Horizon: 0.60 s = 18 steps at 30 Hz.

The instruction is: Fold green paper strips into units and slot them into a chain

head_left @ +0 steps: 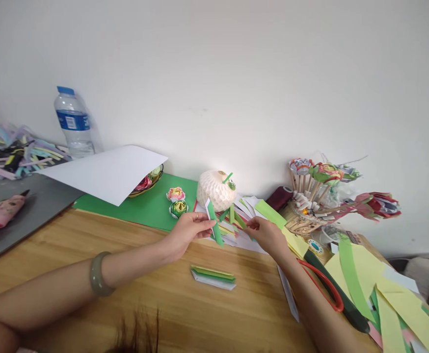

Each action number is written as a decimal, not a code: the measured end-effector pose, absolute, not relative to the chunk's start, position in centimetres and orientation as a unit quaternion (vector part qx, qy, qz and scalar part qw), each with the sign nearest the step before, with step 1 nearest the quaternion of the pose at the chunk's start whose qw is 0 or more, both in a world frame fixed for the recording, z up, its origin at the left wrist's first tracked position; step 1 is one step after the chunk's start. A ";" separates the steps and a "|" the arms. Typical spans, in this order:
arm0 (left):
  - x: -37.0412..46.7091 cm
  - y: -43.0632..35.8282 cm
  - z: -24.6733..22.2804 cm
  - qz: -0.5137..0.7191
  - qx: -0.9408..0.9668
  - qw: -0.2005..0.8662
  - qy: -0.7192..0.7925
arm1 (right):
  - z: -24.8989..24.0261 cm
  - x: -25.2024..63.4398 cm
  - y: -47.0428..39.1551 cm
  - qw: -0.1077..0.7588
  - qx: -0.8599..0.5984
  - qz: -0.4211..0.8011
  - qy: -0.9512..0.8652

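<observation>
My left hand (pixel 188 233) pinches a folded green and white paper piece (pixel 214 223) between thumb and fingers, above the table's back part. To its right, my right hand (pixel 268 235) is closed at the fingertips on a green paper strip (pixel 240 220) over a heap of cut paper strips (pixel 231 233). On the wood in front of both hands lies a folded stack of green and white paper (pixel 213 277). Behind my left hand are two small folded-paper flowers (pixel 178 209) and a round object in white foam netting (pixel 214 189).
A white sheet (pixel 107 171) leans over a basket (pixel 151 181) on green card (pixel 126 211). A water bottle (pixel 72 122) stands at the wall. Paper flowers on sticks (pixel 325 171), red-handled scissors (pixel 328 289) and yellow paper sheets (pixel 358 264) are on the right.
</observation>
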<state>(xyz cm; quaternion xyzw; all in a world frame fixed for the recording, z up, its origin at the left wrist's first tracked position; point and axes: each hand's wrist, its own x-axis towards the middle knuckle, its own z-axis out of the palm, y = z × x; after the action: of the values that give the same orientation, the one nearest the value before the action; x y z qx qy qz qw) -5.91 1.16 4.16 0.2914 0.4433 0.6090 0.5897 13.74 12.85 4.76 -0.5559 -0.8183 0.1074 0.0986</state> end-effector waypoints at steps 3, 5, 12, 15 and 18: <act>-6.0 1.3 4.4 0.619 0.284 0.583 0.442 | 5.4 14.3 13.4 0.126 -0.572 0.105 -0.804; -6.1 1.3 4.5 0.621 0.283 0.580 0.444 | 6.0 14.5 13.6 0.155 -0.579 0.102 -0.794; -5.8 1.2 4.2 0.610 0.286 0.599 0.432 | 7.2 13.2 11.0 0.245 -0.495 0.168 -0.817; -5.5 1.0 4.3 0.611 0.290 0.600 0.427 | 6.8 11.8 8.1 0.315 -0.391 0.077 -0.862; -5.2 0.9 4.5 0.622 0.287 0.600 0.413 | 5.9 10.9 5.8 0.306 -0.301 -0.019 -0.903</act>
<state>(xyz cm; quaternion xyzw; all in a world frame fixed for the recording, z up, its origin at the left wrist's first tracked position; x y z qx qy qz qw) -5.23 0.91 4.49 0.2870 0.4128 0.6219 0.6004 10.87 5.80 5.92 -0.3013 -0.9029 -0.0190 0.3058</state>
